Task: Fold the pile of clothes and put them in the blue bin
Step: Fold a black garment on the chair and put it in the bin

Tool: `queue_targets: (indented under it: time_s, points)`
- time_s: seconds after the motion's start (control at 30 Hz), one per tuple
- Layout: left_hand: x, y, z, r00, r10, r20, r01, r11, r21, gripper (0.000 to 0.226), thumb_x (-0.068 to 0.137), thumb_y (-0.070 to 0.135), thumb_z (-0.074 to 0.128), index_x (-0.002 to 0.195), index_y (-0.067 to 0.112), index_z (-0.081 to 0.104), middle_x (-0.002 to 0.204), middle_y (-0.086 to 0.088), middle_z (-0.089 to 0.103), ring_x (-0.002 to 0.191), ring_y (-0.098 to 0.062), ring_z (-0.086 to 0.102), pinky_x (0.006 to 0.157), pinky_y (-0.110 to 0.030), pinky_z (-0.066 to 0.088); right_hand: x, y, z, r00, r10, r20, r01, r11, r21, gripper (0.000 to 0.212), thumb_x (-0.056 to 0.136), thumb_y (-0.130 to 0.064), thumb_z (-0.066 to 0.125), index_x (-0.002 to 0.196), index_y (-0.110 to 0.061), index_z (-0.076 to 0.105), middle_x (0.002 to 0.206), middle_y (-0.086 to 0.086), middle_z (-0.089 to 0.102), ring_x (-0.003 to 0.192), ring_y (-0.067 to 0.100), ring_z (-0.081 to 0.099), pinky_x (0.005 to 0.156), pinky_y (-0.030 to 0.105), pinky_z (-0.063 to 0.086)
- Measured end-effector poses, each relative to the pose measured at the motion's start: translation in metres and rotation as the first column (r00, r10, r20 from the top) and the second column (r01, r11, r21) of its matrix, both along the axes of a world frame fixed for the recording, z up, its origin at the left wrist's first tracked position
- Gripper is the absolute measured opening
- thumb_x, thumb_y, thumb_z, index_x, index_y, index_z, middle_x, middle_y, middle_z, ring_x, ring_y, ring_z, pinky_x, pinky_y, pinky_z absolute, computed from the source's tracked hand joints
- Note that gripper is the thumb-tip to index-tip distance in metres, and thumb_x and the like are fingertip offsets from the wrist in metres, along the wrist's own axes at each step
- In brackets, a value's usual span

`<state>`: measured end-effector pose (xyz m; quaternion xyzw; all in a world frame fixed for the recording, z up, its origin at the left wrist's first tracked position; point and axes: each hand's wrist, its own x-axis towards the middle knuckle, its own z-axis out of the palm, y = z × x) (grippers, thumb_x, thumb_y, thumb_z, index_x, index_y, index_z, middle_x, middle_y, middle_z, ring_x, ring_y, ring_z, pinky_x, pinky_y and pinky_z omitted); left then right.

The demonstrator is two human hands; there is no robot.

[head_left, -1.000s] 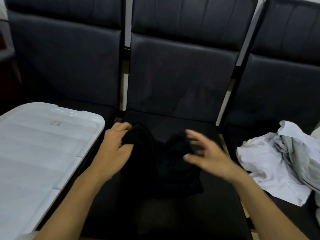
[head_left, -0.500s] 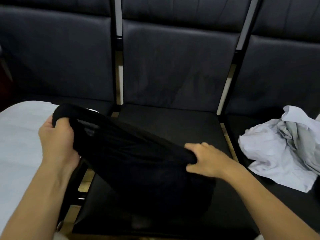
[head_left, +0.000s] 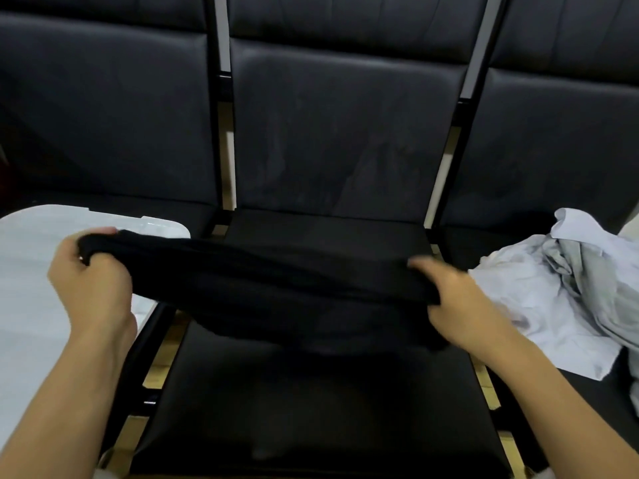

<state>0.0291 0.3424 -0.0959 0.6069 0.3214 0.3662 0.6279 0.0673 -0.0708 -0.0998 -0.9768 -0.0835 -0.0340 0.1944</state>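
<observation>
Crosswise, black garment (head_left: 262, 281) between hands.

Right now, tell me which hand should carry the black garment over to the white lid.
Left. The left hand already holds the black garment's end right over the white lid. The right hand holds the other end over the middle seat, farther away.

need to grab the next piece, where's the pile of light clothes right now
In the head view the pile of light clothes lies crumpled on the right-hand seat, just beyond the right hand.
</observation>
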Motion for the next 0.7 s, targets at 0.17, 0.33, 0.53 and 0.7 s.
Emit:
queue_targets:
  time_s: [0.17, 0.33, 0.53, 0.7]
  points:
    - [-0.002, -0.030, 0.002, 0.835, -0.388, -0.390, 0.454, 0.886, 0.091, 0.059, 0.080, -0.020, 0.029, 0.109, 0.017, 0.064, 0.112, -0.009, 0.062, 0.091, -0.021, 0.057, 0.066, -0.022, 0.047, -0.027, 0.008, -0.003, 0.311, 0.440, -0.842, -0.360, 0.875, 0.324, 0.040, 0.093, -0.020, 0.062, 0.132, -0.029, 0.059, 0.128, -0.005, 0.065, 0.115, 0.007, 0.063, 0.101, 0.035, 0.051]
    - [0.008, -0.077, -0.024, 0.449, -0.439, -0.779, 0.887, 0.322, 0.330, 0.031, 0.090, 0.016, 0.049, 0.115, 0.028, 0.065, 0.117, -0.003, 0.064, 0.108, -0.024, 0.061, 0.094, -0.034, 0.047, -0.012, 0.006, -0.021, 0.737, 0.251, -0.627, -0.252, 0.964, 0.089, 0.033, 0.098, -0.024, 0.059, 0.129, -0.032, 0.054, 0.123, -0.002, 0.064, 0.114, 0.014, 0.062, 0.096, 0.030, 0.049]
    - [0.000, -0.146, -0.064, 0.019, -0.260, -0.966, 0.969, -0.235, 0.082, 0.077, 0.092, 0.052, 0.057, 0.154, 0.034, 0.014, 0.153, 0.007, 0.032, 0.142, -0.017, 0.030, 0.117, -0.039, 0.024, 0.006, 0.000, -0.041, 0.734, 0.097, -0.672, -0.231, 0.966, -0.113, 0.081, 0.086, -0.034, 0.074, 0.152, -0.023, 0.029, 0.149, 0.004, 0.034, 0.138, 0.025, 0.038, 0.111, 0.036, 0.039]
    - [0.006, -0.141, -0.055, 0.071, -0.309, -0.948, 0.992, -0.074, 0.099, 0.047, 0.086, 0.050, 0.068, 0.129, 0.039, 0.052, 0.119, 0.007, 0.052, 0.123, -0.019, 0.051, 0.101, -0.032, 0.042, 0.011, -0.007, -0.036, 0.840, 0.021, -0.541, -0.154, 0.967, -0.202, 0.057, 0.065, -0.060, 0.079, 0.107, -0.025, 0.061, 0.115, 0.000, 0.055, 0.103, 0.020, 0.061, 0.086, 0.037, 0.053]
